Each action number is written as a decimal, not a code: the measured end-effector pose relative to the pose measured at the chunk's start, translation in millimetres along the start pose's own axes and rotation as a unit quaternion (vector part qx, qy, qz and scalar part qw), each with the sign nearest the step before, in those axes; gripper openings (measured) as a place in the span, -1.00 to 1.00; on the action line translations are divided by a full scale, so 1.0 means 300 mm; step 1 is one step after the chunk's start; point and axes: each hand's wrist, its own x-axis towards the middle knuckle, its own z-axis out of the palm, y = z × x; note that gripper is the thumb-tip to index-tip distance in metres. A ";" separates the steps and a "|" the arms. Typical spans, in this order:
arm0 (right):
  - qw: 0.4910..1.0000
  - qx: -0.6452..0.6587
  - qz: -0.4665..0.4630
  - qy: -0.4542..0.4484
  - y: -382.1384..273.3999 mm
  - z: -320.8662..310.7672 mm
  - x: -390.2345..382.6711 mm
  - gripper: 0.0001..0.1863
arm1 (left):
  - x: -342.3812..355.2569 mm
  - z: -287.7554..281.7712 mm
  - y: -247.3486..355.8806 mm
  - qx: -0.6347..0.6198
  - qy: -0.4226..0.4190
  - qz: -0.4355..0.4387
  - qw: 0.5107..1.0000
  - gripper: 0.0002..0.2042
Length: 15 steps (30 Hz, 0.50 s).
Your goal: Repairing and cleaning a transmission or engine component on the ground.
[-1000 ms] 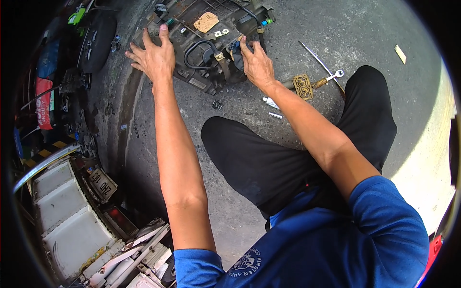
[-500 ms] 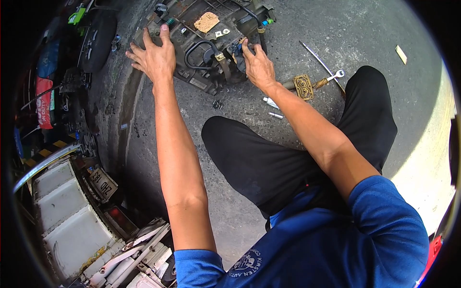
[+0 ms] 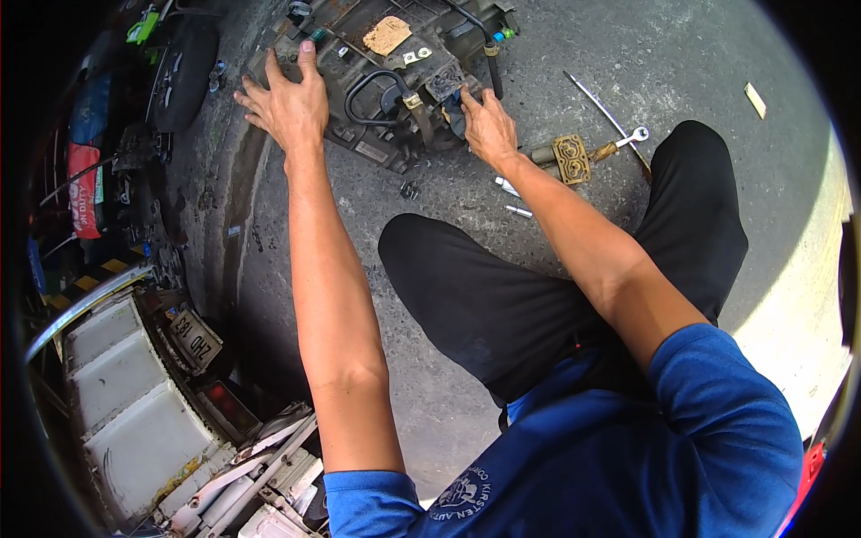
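A greasy metal assembly with black hoses lies on the concrete, carrying a tan scrap and small silver brackets. My left hand rests spread on its left side. At its right side, my right hand has curled fingers on what looks like a dark blue cloth, beside a grey ported metal face. To the right lie a gold-brown plate, a ratchet, a long thin steel bar and a small silver cylinder.
Black-trousered knees are below the parts. At lower left are white vehicle panels and a chrome bar. Dark clutter, a tire-like black object and red material line the left. A pale strip lies upper right.
My right hand has shifted slightly down and right with the blue material, uncovering more of the grey ported face. My left hand stays nearly in place.
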 end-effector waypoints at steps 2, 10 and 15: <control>1.000 -0.004 0.007 -0.002 -0.002 0.014 -0.007 -0.60 | 0.002 0.000 -0.003 0.000 0.002 -0.001 1.000 -0.19; 0.970 0.141 0.177 0.094 0.010 -0.028 -0.019 -0.62 | 0.001 -0.005 -0.006 0.012 -0.017 -0.018 1.000 -0.18; 0.940 0.233 0.144 0.201 -0.025 -0.057 0.026 -0.56 | 0.000 -0.007 0.006 0.002 0.005 -0.008 1.000 -0.18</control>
